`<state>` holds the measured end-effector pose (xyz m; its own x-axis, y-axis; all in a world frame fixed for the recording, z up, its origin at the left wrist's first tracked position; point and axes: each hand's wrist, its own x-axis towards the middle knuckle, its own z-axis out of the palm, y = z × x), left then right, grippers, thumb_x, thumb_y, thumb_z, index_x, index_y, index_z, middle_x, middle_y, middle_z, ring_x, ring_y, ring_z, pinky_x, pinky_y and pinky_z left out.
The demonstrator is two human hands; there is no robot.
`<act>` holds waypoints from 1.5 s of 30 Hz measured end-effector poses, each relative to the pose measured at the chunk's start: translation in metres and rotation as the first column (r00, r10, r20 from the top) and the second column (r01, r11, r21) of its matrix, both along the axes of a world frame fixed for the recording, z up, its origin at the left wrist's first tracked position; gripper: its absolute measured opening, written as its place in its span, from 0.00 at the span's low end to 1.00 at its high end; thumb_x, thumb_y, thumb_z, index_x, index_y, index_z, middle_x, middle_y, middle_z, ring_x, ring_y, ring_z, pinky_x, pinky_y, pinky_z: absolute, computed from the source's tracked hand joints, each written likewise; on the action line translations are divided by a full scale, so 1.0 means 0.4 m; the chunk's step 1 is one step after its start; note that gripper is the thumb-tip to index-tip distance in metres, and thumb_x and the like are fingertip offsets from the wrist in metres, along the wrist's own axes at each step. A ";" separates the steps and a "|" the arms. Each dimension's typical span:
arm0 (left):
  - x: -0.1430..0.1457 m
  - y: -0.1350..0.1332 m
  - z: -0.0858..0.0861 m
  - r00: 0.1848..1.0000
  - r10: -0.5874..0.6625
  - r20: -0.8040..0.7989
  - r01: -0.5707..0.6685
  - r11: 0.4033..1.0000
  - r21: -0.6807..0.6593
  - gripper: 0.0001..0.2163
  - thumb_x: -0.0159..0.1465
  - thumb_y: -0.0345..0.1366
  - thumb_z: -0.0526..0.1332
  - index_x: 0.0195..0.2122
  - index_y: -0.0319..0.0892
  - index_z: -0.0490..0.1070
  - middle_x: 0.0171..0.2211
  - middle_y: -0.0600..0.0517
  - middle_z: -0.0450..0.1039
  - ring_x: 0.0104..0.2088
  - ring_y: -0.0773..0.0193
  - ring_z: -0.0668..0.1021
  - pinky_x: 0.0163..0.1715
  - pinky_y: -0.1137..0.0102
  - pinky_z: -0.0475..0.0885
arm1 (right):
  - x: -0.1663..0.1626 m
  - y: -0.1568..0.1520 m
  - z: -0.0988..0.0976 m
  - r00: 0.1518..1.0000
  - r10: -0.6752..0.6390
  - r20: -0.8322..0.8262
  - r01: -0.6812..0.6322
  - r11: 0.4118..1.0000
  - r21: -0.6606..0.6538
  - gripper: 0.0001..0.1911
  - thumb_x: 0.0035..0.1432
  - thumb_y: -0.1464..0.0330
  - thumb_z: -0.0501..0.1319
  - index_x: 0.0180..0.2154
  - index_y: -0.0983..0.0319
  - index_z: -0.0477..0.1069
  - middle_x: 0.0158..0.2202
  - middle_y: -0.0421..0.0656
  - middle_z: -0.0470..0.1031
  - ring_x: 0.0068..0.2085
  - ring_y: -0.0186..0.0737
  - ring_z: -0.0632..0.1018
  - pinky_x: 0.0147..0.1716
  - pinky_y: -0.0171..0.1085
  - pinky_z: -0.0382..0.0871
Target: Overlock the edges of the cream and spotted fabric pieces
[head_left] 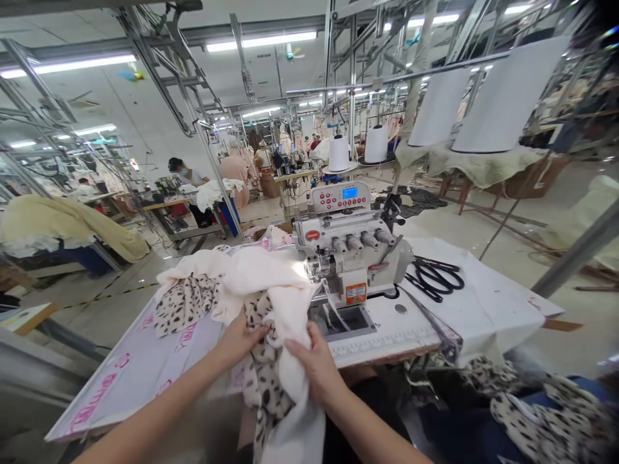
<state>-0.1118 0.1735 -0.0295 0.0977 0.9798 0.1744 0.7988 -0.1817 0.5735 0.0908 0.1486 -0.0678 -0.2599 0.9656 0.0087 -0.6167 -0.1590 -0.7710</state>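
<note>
A bundle of cream fabric with leopard-spotted lining lies on the white sewing table and hangs over its front edge. My left hand is closed on a spotted fold of it. My right hand grips the cream layer just to the right. Both hands sit at the table's front edge, directly in front of the white overlock sewing machine, whose needle area is close to the fabric's right side.
Black scissors lie on the table right of the machine. White thread cones stand behind it. More spotted fabric is piled at lower right. Other workers sit at stations in the left background.
</note>
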 end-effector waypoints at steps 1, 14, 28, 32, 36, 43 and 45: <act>-0.012 0.004 -0.001 1.000 0.002 -0.030 -0.002 1.000 -0.009 0.26 0.57 0.47 0.53 0.54 0.38 0.54 0.51 0.44 0.65 0.50 0.57 0.69 0.49 0.63 0.65 | 0.016 -0.004 -0.001 0.999 -0.016 -0.031 0.014 0.998 -0.057 0.21 0.42 0.64 0.67 0.39 0.59 0.62 0.34 0.40 0.74 0.34 0.41 0.74 0.36 0.39 0.68; -0.038 0.105 0.145 0.973 0.219 -0.071 -0.165 0.879 0.448 0.25 0.54 0.40 0.54 0.52 0.37 0.54 0.53 0.43 0.55 0.54 0.57 0.60 0.55 0.63 0.54 | 0.073 -0.054 -0.014 0.948 0.000 0.318 -0.059 0.983 0.176 0.19 0.47 0.57 0.63 0.37 0.63 0.71 0.35 0.45 0.76 0.37 0.47 0.73 0.39 0.42 0.66; -0.059 0.121 0.430 0.997 -0.040 -0.067 0.018 0.954 -0.300 0.21 0.48 0.53 0.58 0.30 0.38 0.71 0.28 0.47 0.72 0.28 0.60 0.73 0.27 0.68 0.68 | 0.064 -0.050 -0.046 0.943 0.142 0.300 -0.196 0.968 0.159 0.21 0.45 0.57 0.65 0.38 0.64 0.70 0.37 0.47 0.76 0.38 0.47 0.75 0.40 0.45 0.67; -0.040 0.126 0.424 0.945 0.211 -0.250 -0.228 0.973 -0.041 0.16 0.47 0.48 0.60 0.26 0.37 0.67 0.26 0.46 0.70 0.29 0.58 0.72 0.31 0.66 0.67 | 0.067 -0.053 -0.042 0.941 0.146 0.307 -0.202 0.966 0.158 0.22 0.45 0.57 0.64 0.39 0.64 0.70 0.39 0.48 0.76 0.40 0.49 0.75 0.42 0.47 0.66; 0.003 0.050 0.309 0.966 0.130 -0.224 -0.092 0.981 0.170 0.16 0.57 0.47 0.53 0.36 0.40 0.65 0.37 0.48 0.69 0.39 0.60 0.70 0.42 0.66 0.66 | 0.084 -0.056 -0.034 0.938 0.134 0.321 -0.206 0.957 0.202 0.23 0.46 0.56 0.63 0.40 0.64 0.71 0.40 0.48 0.76 0.42 0.50 0.74 0.44 0.47 0.65; -0.058 -0.031 0.119 0.969 -0.106 -0.223 0.153 0.966 0.209 0.13 0.58 0.39 0.53 0.43 0.39 0.64 0.49 0.42 0.63 0.50 0.58 0.66 0.50 0.62 0.62 | 0.107 -0.058 -0.038 0.932 0.106 0.347 -0.194 0.954 0.229 0.20 0.48 0.58 0.63 0.41 0.63 0.71 0.40 0.46 0.76 0.42 0.48 0.74 0.43 0.44 0.65; -0.072 -0.029 0.116 0.960 -0.104 -0.262 0.157 0.969 0.191 0.09 0.60 0.37 0.51 0.37 0.40 0.66 0.47 0.43 0.64 0.49 0.58 0.67 0.49 0.63 0.63 | 0.105 -0.056 -0.044 0.932 0.118 0.344 -0.205 0.952 0.227 0.20 0.48 0.58 0.63 0.41 0.63 0.71 0.40 0.47 0.76 0.42 0.48 0.74 0.43 0.45 0.65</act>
